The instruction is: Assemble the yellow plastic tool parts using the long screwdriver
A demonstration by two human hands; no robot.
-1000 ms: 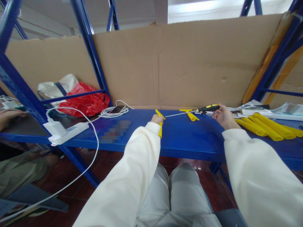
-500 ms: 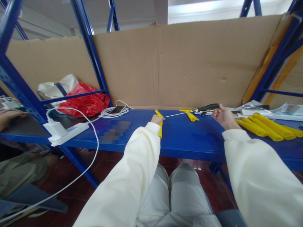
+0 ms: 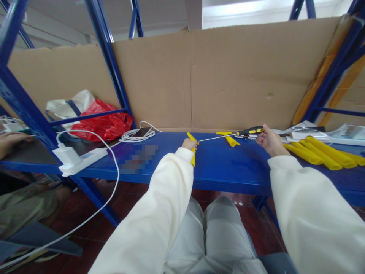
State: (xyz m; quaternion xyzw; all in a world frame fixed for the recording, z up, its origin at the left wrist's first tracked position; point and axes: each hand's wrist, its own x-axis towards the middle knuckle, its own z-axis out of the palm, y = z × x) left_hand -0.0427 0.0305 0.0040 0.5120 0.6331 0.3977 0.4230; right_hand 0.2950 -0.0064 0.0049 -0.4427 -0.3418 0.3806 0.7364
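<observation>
My left hand (image 3: 189, 144) is closed round a yellow tube (image 3: 193, 156) that stands on the blue shelf (image 3: 222, 167). My right hand (image 3: 269, 142) grips the black-and-yellow handle of a long screwdriver (image 3: 250, 131). Its thin metal shaft runs left, and its tip meets the top of the tube by my left hand. A second short yellow tube (image 3: 230, 139) lies on the shelf just beyond the shaft.
Several yellow tubes (image 3: 322, 153) lie at the right, with papers (image 3: 305, 131) behind them. A phone on a coiled white cable (image 3: 138, 133), a white power strip (image 3: 78, 159) and a red bag (image 3: 104, 123) sit at the left. Cardboard (image 3: 228, 80) backs the shelf. Another person's hand (image 3: 10, 140) is at far left.
The screwdriver handle has turned a little in my right hand, its yellow stripes showing differently. Both hands and the tube stay in place.
</observation>
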